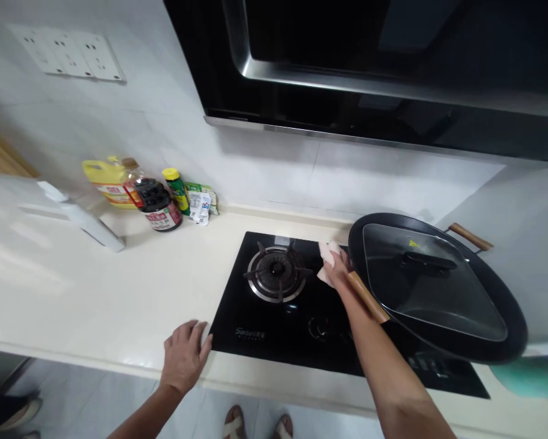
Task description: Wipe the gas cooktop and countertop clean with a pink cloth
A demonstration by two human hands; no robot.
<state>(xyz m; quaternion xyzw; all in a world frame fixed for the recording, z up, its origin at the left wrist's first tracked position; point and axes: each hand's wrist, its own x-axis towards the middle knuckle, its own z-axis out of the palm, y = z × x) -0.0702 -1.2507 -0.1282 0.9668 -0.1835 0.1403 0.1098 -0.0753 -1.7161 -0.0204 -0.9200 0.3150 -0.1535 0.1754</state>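
Note:
My right hand (339, 268) presses a pale pink cloth (326, 253) onto the black glass gas stove (255, 323), between the left burner (276, 273) and a big black wok (507, 317). The cloth is bunched under my closed fingers. The wok covers the right side of the stove; its near wooden handle (368, 297) passes close over my right wrist. A clear lid (434, 292) with a black knob lies on the wok. Resting on the white counter (118, 299) at the stove's front left corner, my left hand (185, 353) has its fingers spread and holds nothing.
Against the wall stand a yellow oil jug (111, 183), a dark sauce bottle (159, 204), a green yellow-capped jar (177, 190) and small packets (201, 204). A white upright panel (82, 216) is farther left. The range hood (347, 97) hangs low above the stove. Another person's foot (24, 414) shows lower left.

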